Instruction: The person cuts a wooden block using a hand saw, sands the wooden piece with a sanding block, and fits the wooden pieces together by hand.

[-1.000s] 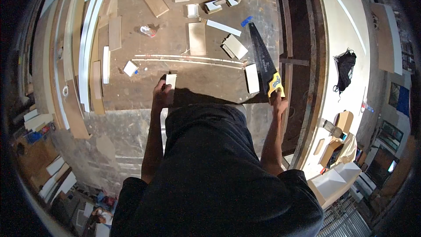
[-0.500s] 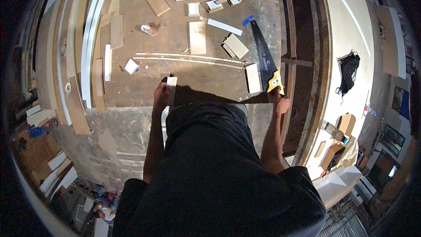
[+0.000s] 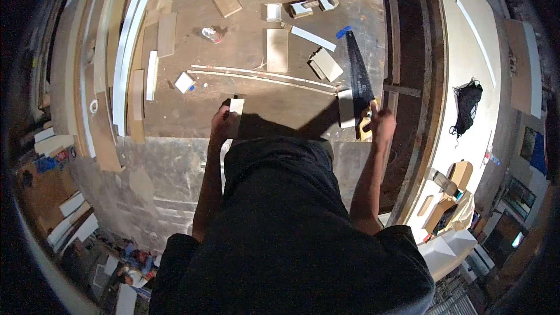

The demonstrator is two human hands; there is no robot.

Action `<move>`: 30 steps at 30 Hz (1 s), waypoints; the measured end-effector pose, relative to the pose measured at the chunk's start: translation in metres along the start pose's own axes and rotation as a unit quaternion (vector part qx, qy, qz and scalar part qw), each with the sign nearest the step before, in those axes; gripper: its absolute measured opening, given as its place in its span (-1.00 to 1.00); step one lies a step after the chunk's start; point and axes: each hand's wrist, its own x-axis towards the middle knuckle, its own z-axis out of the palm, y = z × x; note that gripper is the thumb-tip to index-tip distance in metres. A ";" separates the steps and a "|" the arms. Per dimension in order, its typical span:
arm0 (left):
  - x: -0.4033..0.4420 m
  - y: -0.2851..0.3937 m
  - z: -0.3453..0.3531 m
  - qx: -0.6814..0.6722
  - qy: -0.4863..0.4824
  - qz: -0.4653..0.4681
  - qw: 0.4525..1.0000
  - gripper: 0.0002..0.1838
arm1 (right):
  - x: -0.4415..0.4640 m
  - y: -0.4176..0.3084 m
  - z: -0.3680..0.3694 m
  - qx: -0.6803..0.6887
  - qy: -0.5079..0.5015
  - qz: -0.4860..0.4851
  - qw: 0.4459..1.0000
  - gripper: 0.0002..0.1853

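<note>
My left hand [image 3: 220, 122] is closed on a small pale wooden block [image 3: 236, 107] at the near edge of the worktable. A handsaw [image 3: 360, 73] with a dark blade and yellow handle lies at the right of the table, its tip by a blue piece [image 3: 343, 32] at the far end. My right hand [image 3: 383, 124] is closed at the saw's handle, its fingers partly hidden. Just left of the handle lies a pale rectangular block [image 3: 347, 108], and beyond it sits another block [image 3: 325, 65] with dark sides.
Two thin strips [image 3: 262, 76] cross the table. A flat board [image 3: 277, 50], a white strip [image 3: 313, 38] and several small wooden assemblies [image 3: 273, 12] lie farther back. Long boards [image 3: 131, 52] line the left. Right of a dark gap is a pale panel [image 3: 466, 41] with black cord [image 3: 467, 105].
My right hand has moved up and around the saw's handle, and the handle has turned slightly. My left hand keeps the block. The whole view has shifted a little.
</note>
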 end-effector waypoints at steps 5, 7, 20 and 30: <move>-0.002 -0.002 -0.016 0.137 0.011 -0.009 0.990 -0.89 | 0.029 -0.075 0.083 0.037 0.125 -0.382 0.915 -0.56; -0.001 -0.023 -0.026 0.073 0.009 -0.020 0.997 -0.90 | 0.032 -0.102 0.097 0.024 0.077 -0.420 0.904 -0.36; 0.010 -0.028 -0.092 -0.166 0.111 -0.087 0.976 -0.81 | 0.015 -0.121 0.131 -0.105 0.054 -0.365 0.924 -0.13; 0.032 0.073 -0.102 -0.113 -0.014 0.036 0.993 -0.82 | -0.107 -0.221 0.184 0.271 -0.433 -0.296 0.807 -0.51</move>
